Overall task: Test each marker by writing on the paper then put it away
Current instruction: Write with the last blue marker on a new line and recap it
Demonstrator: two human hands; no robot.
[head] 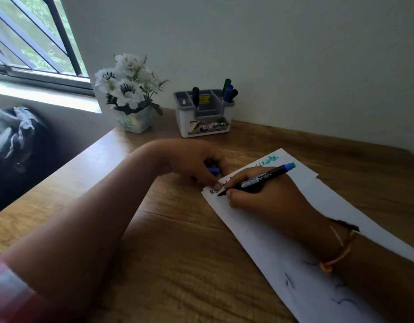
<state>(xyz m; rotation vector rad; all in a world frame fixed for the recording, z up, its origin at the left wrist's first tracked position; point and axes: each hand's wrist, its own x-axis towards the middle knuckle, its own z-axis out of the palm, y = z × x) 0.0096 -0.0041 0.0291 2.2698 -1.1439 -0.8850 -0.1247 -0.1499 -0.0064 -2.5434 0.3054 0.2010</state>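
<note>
My right hand (259, 194) grips a black marker (259, 180) with a blue end, its tip touching the top left corner of the white paper (271, 248). Dark and teal scribbles run along the paper's upper edge, and blue marks lie near its lower end. My left hand (194, 162) rests on the table by the paper's corner, fingertips pressing the paper's edge, with a blue marker cap (213, 170) tucked under its fingers. A white and grey organiser (205, 120) stands at the back, holding one black marker (195, 95) on its left and three markers (229, 90) on its right.
A pot of white flowers (131, 94) stands left of the organiser on the wooden table (173, 264). The wall runs behind the table, and a barred window (33, 43) is at the upper left. A dark bag (17, 145) sits beyond the table's left edge.
</note>
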